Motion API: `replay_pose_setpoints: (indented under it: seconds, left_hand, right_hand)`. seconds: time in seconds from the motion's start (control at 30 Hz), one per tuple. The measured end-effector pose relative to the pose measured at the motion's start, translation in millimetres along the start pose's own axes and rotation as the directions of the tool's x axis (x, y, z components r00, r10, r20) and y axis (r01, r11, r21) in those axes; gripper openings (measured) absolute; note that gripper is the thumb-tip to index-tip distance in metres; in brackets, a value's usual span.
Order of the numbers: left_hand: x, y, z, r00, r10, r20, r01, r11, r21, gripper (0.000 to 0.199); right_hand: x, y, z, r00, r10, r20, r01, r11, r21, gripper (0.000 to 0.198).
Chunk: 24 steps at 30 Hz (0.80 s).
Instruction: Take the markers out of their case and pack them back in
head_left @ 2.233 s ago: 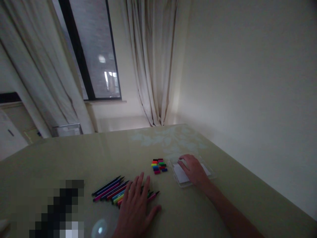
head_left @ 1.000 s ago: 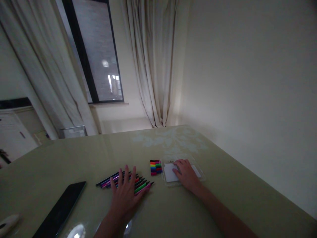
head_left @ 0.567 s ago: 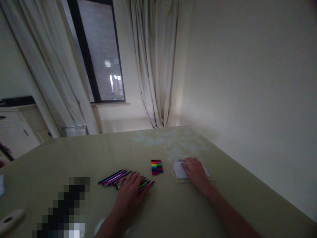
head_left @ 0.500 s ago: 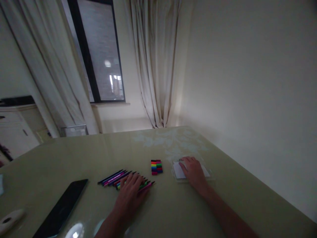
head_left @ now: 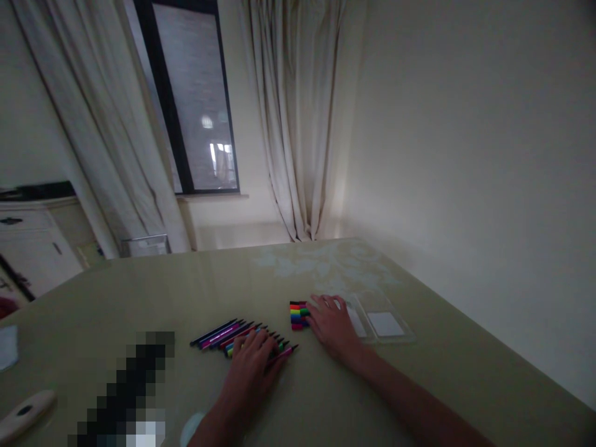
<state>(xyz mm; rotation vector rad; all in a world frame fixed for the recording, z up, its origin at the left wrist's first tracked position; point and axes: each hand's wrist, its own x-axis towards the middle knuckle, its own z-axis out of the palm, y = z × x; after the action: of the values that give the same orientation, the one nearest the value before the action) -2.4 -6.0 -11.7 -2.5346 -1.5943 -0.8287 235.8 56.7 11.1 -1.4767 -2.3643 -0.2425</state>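
My left hand (head_left: 254, 360) lies over a row of slim coloured pens (head_left: 221, 333), fingers spread and slightly curled across them. The pens lie side by side on the table, with dark tips toward the upper right; some are hidden under the hand. My right hand (head_left: 334, 326) reaches over the right side of a block of small coloured pieces (head_left: 297, 315), its fingers apart. These pieces lie in two columns of bright stripes. Just right of that hand is a clear plastic case (head_left: 401, 338) with a white sheet (head_left: 385, 324) in it; the hand covers its left part.
The pale green table (head_left: 153, 292) runs back to the wall and curtains (head_left: 298, 155). At the left lie a long dark object (head_left: 133, 388), pixelated, and a pale oval object (head_left: 28, 413) with a dark spot. A round pale item (head_left: 190, 428) is partly behind my left forearm.
My right hand has moved left from the clear case to the coloured pieces, uncovering the case's right part. My left hand stays on the pens. The view has shifted slightly.
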Motion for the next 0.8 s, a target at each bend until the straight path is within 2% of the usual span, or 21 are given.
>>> replay_pose_setpoints:
  seconds: [0.2,0.47,0.53,0.6,0.67,0.73,0.8]
  left_hand:
    - [-1,0,3,0.999,-0.033,-0.022,0.033,0.999,-0.009,0.023]
    - [-3,2,6,1.000,-0.017,-0.017,0.016,0.999,-0.051,0.020]
    - [-3,0,6,0.999,-0.025,-0.025,0.023,0.997,-0.077,0.019]
    - [-2,-1,6,0.997,-0.062,-0.044,0.055,0.990,-0.128,0.019]
    - [0,-2,7,0.987,-0.151,-0.056,0.135,0.965,-0.225,0.020]
    - [0,-1,9,0.962,-0.267,-0.050,0.232,0.904,-0.360,0.025]
    - [0,0,11,0.938,-0.344,-0.050,0.280,0.834,-0.475,0.030]
  right_hand:
    - [27,8,-3,0.997,0.070,0.031,-0.071,0.997,0.014,0.029]
    - [30,32,5,0.984,0.167,0.064,-0.169,0.985,0.035,0.016]
    - [32,33,2,0.985,0.166,0.052,-0.169,0.983,0.075,0.014]
    - [34,31,-7,0.990,0.132,0.049,-0.140,0.969,0.202,0.011]
    - [36,26,-23,0.997,0.026,0.077,-0.057,0.899,0.434,0.012]
    - [37,18,-43,0.988,-0.123,0.096,0.027,0.742,0.670,0.016]
    - [36,9,-60,0.981,-0.187,0.059,0.081,0.660,0.746,0.014]
